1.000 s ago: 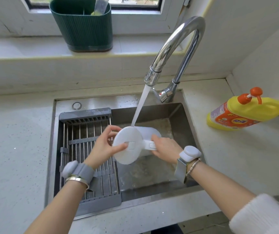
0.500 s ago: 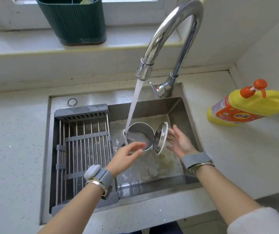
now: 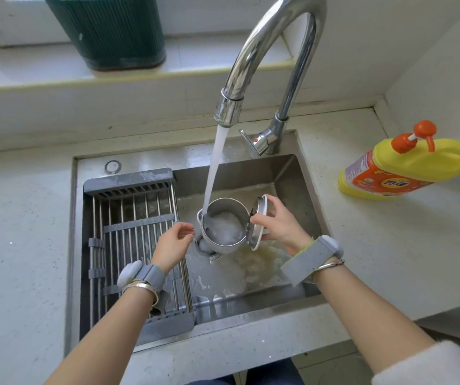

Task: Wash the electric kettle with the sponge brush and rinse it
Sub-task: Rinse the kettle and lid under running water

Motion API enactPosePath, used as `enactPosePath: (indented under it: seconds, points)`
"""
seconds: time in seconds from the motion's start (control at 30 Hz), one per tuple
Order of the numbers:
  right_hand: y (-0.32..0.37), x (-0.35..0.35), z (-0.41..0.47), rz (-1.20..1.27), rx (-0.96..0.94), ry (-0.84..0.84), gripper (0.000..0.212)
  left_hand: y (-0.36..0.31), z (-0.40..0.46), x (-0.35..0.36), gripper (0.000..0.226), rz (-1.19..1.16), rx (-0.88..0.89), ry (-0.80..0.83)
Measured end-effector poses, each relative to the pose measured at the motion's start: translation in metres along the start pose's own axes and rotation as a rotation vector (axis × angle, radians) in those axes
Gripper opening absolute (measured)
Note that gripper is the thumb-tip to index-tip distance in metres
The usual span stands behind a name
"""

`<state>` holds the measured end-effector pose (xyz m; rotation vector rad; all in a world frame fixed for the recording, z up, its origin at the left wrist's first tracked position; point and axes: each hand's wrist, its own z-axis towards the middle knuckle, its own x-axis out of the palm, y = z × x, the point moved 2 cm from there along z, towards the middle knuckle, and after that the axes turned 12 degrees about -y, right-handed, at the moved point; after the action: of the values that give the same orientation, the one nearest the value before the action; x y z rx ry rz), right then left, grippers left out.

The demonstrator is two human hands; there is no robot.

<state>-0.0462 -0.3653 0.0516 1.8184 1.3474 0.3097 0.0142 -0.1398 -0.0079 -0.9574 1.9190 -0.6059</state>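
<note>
The electric kettle stands upright in the sink with its steel inside showing and foamy water in it. Its hinged lid is swung open to the right, and my right hand grips the lid's edge. Water from the tap runs in over the kettle's left rim. My left hand hovers just left of the kettle with loosely curled fingers, holding nothing and not touching it. No sponge brush is in sight.
A grey drying rack spans the sink's left half. Foam lies on the sink floor by the drain. A yellow detergent bottle stands on the counter at the right. A dark green holder sits on the windowsill.
One second ago both hands held the closed kettle tilted under the stream. Now it stands in the sink with the lid open, my left hand has let go, and my right hand holds the lid.
</note>
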Motion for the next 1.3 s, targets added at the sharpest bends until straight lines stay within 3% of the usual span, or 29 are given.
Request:
enactPosePath:
  seconds: [0.2, 0.67, 0.8, 0.93, 1.0, 1.13, 1.3]
  points:
    - [0.014, 0.004, -0.005, -0.024, -0.077, 0.001, 0.050, -0.003, 0.003, -0.004, 0.022, -0.046, -0.042, -0.008]
    - [0.015, 0.014, 0.010, 0.175, 0.036, -0.013, 0.054, -0.009, 0.008, -0.010, 0.026, -0.115, -0.024, 0.007]
    - [0.013, 0.019, 0.009, 0.141, 0.033, 0.029, 0.053, -0.024, -0.001, -0.001, 0.038, -0.086, 0.113, 0.122]
    - [0.023, 0.020, 0.015, -0.009, 0.003, 0.121, 0.053, -0.043, -0.022, 0.021, 0.077, -0.091, 0.323, 0.361]
    - [0.039, 0.010, 0.028, -0.140, -0.177, -0.022, 0.046, -0.056, -0.031, 0.031, 0.087, -0.048, 0.479, 0.295]
    - [0.080, -0.007, 0.057, -0.511, -0.695, -0.311, 0.044, -0.069, -0.039, 0.045, 0.072, 0.005, 0.638, 0.077]
    - [0.111, 0.008, 0.093, -0.975, -0.835, -0.320, 0.046, -0.071, -0.038, 0.045, 0.062, 0.040, 0.677, 0.036]
